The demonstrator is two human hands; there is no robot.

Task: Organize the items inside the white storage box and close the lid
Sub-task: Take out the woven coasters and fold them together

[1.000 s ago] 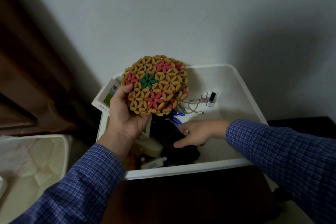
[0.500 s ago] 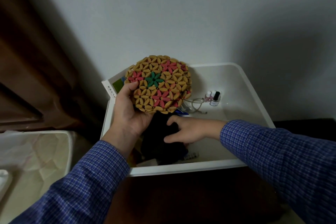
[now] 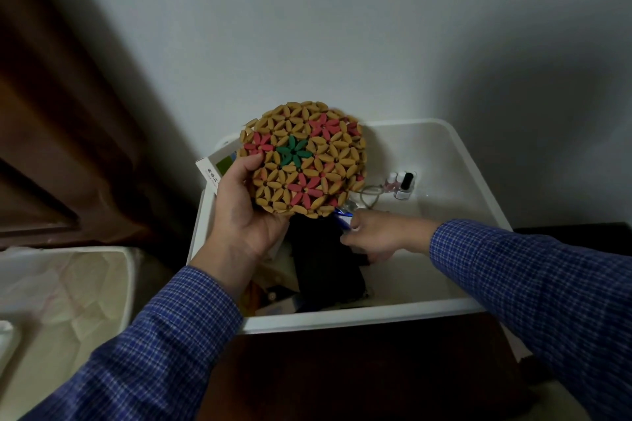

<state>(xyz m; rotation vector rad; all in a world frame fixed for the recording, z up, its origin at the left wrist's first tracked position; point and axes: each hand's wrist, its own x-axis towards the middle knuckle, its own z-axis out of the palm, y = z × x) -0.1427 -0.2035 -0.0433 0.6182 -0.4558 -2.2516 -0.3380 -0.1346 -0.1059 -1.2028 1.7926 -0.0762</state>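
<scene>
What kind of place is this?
Probably a home room corner: a white storage box of household odds and ends, nail polish bottles, a beaded trivet, beside a dark curtain.

bottles (image 3: 400, 184) stand at the storage box's (image 3: 359, 321) far wall. pouch (image 3: 325, 270) lies left of centre. carton (image 3: 213, 169) leans at far-left corner.

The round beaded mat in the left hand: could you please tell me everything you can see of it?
The round beaded mat is a disc of oval beads that look wooden, mostly tan, joined into six-petal flowers, with several red flowers and one green flower left of its middle. It is whole and held up, face toward the camera, above the back left part of the white storage box. The left hand grips its lower left edge, thumb on the face. Nothing else visibly touches it.
</scene>
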